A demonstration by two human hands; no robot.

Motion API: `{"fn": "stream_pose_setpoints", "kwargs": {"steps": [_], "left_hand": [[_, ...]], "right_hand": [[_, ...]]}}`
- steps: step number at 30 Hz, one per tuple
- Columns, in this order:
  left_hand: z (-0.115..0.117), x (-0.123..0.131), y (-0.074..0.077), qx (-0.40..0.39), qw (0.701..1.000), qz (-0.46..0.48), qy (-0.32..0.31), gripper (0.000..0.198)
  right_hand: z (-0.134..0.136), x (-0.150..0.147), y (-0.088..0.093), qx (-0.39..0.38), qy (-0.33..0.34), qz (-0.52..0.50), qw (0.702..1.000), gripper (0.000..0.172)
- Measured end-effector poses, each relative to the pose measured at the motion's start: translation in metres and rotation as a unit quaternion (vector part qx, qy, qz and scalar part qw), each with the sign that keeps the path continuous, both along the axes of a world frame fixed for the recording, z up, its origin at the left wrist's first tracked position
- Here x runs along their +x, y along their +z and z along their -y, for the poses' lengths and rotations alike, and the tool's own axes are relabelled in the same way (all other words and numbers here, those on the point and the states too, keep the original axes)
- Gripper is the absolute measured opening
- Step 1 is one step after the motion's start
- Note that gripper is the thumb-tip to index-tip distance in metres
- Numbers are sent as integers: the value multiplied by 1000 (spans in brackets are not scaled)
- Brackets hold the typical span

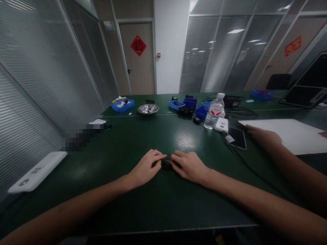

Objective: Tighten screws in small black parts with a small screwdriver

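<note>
Object (166,165), small and black, flat on green table (153,204) dead between left hand (146,167) and right hand (188,166) — pinched from both sides, fingertips curled shut on it, long axis roughly left-right, neither hand nearer.

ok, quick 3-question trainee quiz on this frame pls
1. True or false: the left hand and right hand both touch the black part.
2. Which lies right beside the water bottle? A) metal bowl B) white box C) door
3. Fill in: another person's hand rests on the table next to a dark, flat ____.

Key: 1 true; 2 B; 3 phone.
</note>
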State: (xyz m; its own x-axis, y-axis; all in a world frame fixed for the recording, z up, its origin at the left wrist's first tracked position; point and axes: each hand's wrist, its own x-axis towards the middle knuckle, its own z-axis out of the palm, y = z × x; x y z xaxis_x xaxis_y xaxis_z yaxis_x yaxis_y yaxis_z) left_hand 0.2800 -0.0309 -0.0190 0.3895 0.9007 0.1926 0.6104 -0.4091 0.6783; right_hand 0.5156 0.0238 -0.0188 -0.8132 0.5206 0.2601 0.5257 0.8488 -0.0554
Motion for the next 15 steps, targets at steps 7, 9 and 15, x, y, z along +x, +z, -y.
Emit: {"fn": "stream_pose_setpoints", "kwargs": {"steps": [7,9,15], "left_hand": [[-1,-3,-5,-4,1000,4,30,44],[0,-4,-3,8,999,8,37,42],[8,0,7,78,996,-34,2,29]], "right_hand": [[-2,7,6,37,-1,33,999,23],[-3,7,6,35,-6,35,999,23],[-3,6,5,20,-9,25,999,25]]}}
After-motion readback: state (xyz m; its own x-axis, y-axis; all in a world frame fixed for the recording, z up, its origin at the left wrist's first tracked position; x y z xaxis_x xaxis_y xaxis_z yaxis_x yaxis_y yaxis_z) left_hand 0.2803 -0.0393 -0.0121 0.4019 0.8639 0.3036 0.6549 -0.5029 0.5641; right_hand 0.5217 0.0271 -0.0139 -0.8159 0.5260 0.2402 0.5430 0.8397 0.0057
